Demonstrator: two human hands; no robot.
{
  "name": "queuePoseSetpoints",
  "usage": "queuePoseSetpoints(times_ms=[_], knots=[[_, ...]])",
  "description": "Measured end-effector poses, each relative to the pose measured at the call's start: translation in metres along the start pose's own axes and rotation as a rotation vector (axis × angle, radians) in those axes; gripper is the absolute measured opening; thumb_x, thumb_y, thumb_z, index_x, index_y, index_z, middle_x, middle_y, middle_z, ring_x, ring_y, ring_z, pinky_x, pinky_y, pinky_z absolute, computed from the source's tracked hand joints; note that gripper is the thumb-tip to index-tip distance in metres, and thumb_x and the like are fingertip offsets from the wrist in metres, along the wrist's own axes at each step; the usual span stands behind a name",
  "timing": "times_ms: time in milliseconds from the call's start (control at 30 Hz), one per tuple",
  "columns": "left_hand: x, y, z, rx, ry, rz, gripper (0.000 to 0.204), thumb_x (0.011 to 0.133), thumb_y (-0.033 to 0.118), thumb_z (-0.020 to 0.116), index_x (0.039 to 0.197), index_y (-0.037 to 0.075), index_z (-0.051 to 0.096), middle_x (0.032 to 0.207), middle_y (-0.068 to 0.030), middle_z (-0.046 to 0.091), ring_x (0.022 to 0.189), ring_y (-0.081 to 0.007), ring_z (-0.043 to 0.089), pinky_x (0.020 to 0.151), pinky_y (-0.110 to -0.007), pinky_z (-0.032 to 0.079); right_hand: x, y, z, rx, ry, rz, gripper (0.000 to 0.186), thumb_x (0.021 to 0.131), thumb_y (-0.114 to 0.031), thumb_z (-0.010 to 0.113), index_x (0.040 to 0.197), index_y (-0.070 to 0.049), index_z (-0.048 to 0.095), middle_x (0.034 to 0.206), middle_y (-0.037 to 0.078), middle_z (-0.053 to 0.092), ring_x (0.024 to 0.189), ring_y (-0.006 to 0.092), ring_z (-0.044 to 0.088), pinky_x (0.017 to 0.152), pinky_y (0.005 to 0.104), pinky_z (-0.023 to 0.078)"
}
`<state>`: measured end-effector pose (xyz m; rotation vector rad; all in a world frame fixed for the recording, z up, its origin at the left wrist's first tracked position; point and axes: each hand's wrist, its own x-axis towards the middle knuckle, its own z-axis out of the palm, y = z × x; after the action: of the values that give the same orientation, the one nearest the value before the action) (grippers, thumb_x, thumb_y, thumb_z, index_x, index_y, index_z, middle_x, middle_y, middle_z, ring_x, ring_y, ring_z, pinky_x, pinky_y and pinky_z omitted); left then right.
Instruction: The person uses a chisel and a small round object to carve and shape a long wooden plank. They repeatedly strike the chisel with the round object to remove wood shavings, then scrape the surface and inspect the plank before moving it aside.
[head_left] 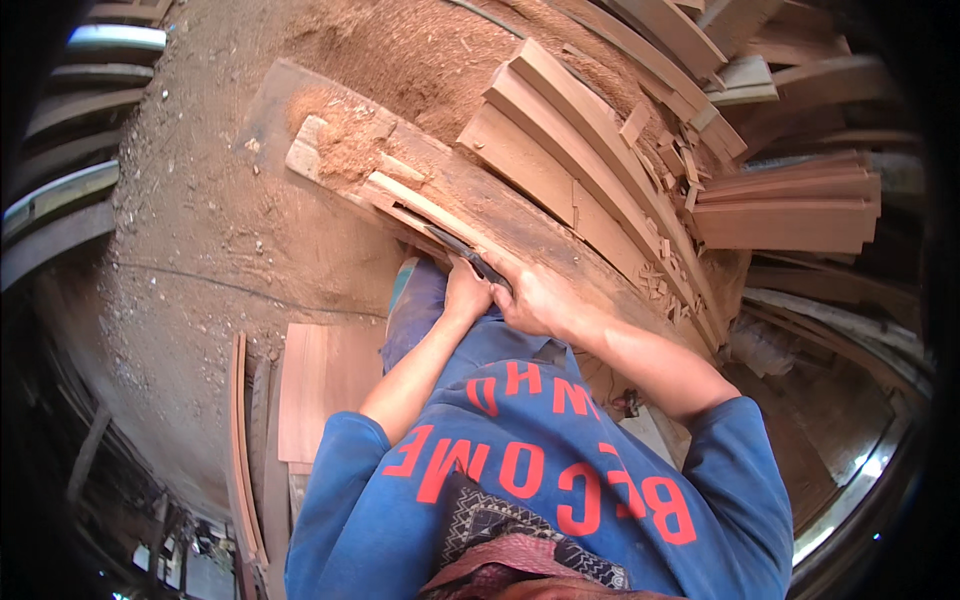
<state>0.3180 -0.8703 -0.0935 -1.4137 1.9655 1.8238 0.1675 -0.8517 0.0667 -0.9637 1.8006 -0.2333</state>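
A dark, narrow, chisel-like hand tool (pixel 470 256) lies slanted along a pale wooden piece (pixel 385 187) that has a long slot cut in it. The tool's far tip is at the slot (pixel 408 212). My right hand (pixel 530 298) is closed round the near end of the tool, against the wood's edge. Just left of it, my left hand (pixel 467 292) grips the tool too, and the two hands touch. The fingers partly hide the handle. Under the wooden piece runs a thick plank (pixel 450 178), with a heap of wood shavings (pixel 345 150) near its far left end.
Long stacked boards (pixel 580 140) lie to the right of the plank, with small offcuts (pixel 660 290) on them. More cut boards (pixel 785 215) are piled at the far right. A flat board (pixel 305 385) lies at my left. Sawdust covers the ground (pixel 230 200).
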Motion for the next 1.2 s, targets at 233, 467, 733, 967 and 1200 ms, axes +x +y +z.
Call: queuePoseSetpoints(times_ms=[233, 467, 733, 967, 1200], knots=[[0.003, -0.014, -0.006, -0.131, -0.063, -0.069, 0.053, 0.082, 0.018, 0.080, 0.118, -0.008, 0.051, 0.109, -0.0265, 0.072, 0.103, -0.0356, 0.073, 0.092, -0.039, 0.056, -0.034, -0.014, -0.040, 0.095, 0.003, 0.124, 0.050, 0.098, -0.027, 0.060, 0.142, -0.005, 0.054, 0.104, 0.030, 0.073, 0.105, 0.0495, 0.068, 0.093, 0.0557, 0.053], [-0.083, 0.104, -0.075, 0.536, 0.312, 0.793, 0.068, 0.084, 0.019, 0.079, 0.142, 0.002, 0.048, 0.126, -0.0183, 0.057, 0.126, -0.0365, 0.051, 0.109, -0.054, 0.036, -0.086, 0.007, -0.032, 0.370, 0.127, 0.227, 0.047, 0.096, -0.032, 0.063, 0.124, 0.005, 0.053, 0.107, 0.033, 0.069, 0.104, 0.0491, 0.067, 0.087, 0.0519, 0.052], [-0.059, 0.167, -0.062, 0.821, -0.505, 0.942, 0.068, 0.077, 0.011, 0.078, 0.140, 0.007, 0.055, 0.096, -0.0119, 0.075, 0.095, -0.0340, 0.073, 0.088, -0.048, 0.052, -0.143, 0.024, 0.006, 0.940, 0.150, 0.046, 0.059, 0.097, -0.032, 0.066, 0.133, 0.011, 0.048, 0.092, 0.021, 0.072, 0.075, 0.0225, 0.072, 0.067, 0.0349, 0.057], [-0.087, 0.134, -0.035, 1.144, -0.680, 0.581, 0.052, 0.082, 0.017, 0.071, 0.133, 0.014, 0.061, 0.096, -0.0289, 0.073, 0.092, -0.0487, 0.071, 0.081, -0.057, 0.057, -0.211, 0.145, 0.080, 1.133, 0.613, 0.001, 0.058, 0.102, -0.039, 0.068, 0.142, -0.003, 0.047, 0.110, 0.014, 0.071, 0.097, 0.0192, 0.067, 0.085, 0.0351, 0.056], [-0.125, 0.113, 0.058, 1.154, -0.618, 0.351, 0.058, 0.079, 0.030, 0.080, 0.132, 0.011, 0.066, 0.113, -0.0275, 0.073, 0.110, -0.0438, 0.070, 0.093, -0.050, 0.056, -0.290, 0.251, 0.106, 0.997, 0.652, -0.001, 0.053, 0.100, -0.036, 0.069, 0.139, -0.003, 0.055, 0.106, 0.014, 0.072, 0.095, 0.0221, 0.068, 0.086, 0.0361, 0.056]])
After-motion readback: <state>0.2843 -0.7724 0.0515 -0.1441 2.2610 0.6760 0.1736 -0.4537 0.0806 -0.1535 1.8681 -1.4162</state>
